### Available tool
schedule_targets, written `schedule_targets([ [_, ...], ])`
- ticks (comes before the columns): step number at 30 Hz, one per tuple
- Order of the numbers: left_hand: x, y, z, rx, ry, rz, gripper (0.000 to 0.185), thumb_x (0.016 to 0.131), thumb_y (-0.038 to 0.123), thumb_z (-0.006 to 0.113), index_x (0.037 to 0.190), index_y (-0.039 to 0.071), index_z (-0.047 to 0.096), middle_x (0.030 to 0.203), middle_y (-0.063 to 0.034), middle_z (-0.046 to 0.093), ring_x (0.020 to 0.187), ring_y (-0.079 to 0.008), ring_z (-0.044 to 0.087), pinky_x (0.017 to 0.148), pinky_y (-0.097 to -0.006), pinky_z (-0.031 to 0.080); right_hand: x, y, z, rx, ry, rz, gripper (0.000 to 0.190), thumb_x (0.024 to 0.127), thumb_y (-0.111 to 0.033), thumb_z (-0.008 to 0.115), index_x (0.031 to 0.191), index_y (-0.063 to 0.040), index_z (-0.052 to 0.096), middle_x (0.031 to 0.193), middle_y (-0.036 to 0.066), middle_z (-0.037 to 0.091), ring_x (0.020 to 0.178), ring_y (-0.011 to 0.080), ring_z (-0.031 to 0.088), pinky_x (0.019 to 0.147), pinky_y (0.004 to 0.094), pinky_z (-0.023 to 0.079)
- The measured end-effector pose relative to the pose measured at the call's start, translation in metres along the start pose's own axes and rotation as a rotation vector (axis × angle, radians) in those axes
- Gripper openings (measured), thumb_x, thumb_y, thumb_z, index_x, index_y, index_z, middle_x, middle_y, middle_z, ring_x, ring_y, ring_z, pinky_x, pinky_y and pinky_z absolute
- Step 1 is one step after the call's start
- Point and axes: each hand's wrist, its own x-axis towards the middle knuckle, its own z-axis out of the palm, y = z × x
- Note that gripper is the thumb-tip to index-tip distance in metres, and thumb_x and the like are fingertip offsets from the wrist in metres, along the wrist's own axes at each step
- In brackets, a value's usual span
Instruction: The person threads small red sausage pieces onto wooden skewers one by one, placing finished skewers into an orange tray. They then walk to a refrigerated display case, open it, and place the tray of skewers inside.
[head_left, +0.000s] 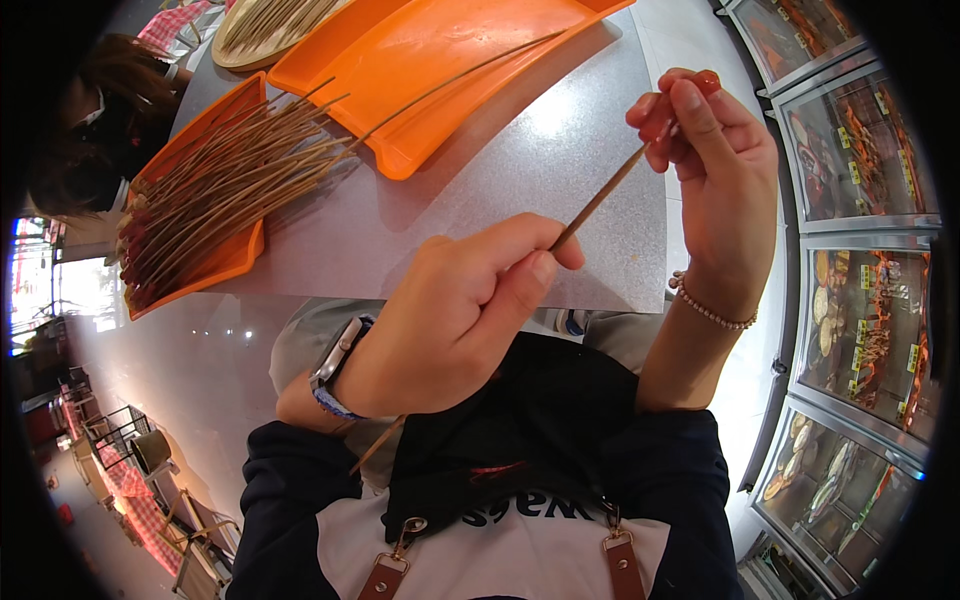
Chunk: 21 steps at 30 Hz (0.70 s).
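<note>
My left hand (457, 315), a watch on its wrist, grips a wooden skewer (604, 199). The stick slants up to the right, and its lower end shows below my wrist. My right hand (712, 142), with a beaded bracelet, pinches a red, glossy piece that looks like raw meat (660, 124) at the skewer's upper end. My fingers partly hide the meat. On the left, an orange tray (251, 259) holds a heap of loaded skewers (240, 172), their red and pale ends toward the lower left.
A larger orange tray (427, 67) lies on the grey table (465, 195), one long skewer reaching across it. Behind is a round wooden tray (225, 56) of sticks. A person (112, 112) is at the left. Glass-door display fridges (862, 315) line the right side.
</note>
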Motion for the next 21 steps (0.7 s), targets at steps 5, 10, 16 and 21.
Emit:
schedule_targets([
  [5, 0.001, 0.000, -0.001, 0.018, 0.021, -0.001, 0.016, 0.097, 0.012, 0.046, 0.100, 0.002, 0.058, 0.052, -0.0063, 0.039, 0.046, -0.0121, 0.037, 0.046, -0.0281, 0.031, -0.002, 0.002, 0.008, -0.058, 0.052, -0.050, 0.018, 0.094, -0.013, 0.060, 0.089, 0.003, 0.067, 0.075, 0.009, 0.068, 0.062, 0.0111, 0.058, 0.060, 0.0235, 0.046],
  [10, 0.000, -0.002, -0.002, 0.002, 0.034, 0.003, 0.016, 0.097, 0.012, 0.045, 0.099, 0.002, 0.057, 0.054, -0.0067, 0.038, 0.047, -0.0133, 0.037, 0.047, -0.0287, 0.032, -0.004, 0.004, 0.012, -0.073, 0.081, -0.075, 0.017, 0.093, -0.012, 0.060, 0.091, 0.003, 0.067, 0.076, 0.010, 0.069, 0.063, 0.0115, 0.059, 0.059, 0.0236, 0.046],
  [16, 0.001, -0.003, -0.002, 0.009, 0.052, 0.000, 0.015, 0.097, 0.012, 0.045, 0.098, 0.002, 0.056, 0.055, -0.0068, 0.038, 0.047, -0.0142, 0.037, 0.047, -0.0292, 0.031, -0.006, 0.008, 0.016, -0.075, 0.084, -0.066, 0.021, 0.096, -0.015, 0.057, 0.098, 0.004, 0.065, 0.083, 0.013, 0.068, 0.068, 0.0118, 0.058, 0.058, 0.0222, 0.042],
  [21, 0.001, -0.002, -0.004, 0.021, 0.045, -0.019, 0.015, 0.097, 0.012, 0.044, 0.097, 0.002, 0.056, 0.054, -0.0074, 0.037, 0.046, -0.0149, 0.037, 0.047, -0.0297, 0.031, -0.006, 0.009, 0.018, -0.002, 0.110, -0.044, 0.016, 0.092, -0.012, 0.061, 0.092, 0.004, 0.067, 0.076, 0.011, 0.069, 0.065, 0.0125, 0.061, 0.059, 0.0235, 0.046],
])
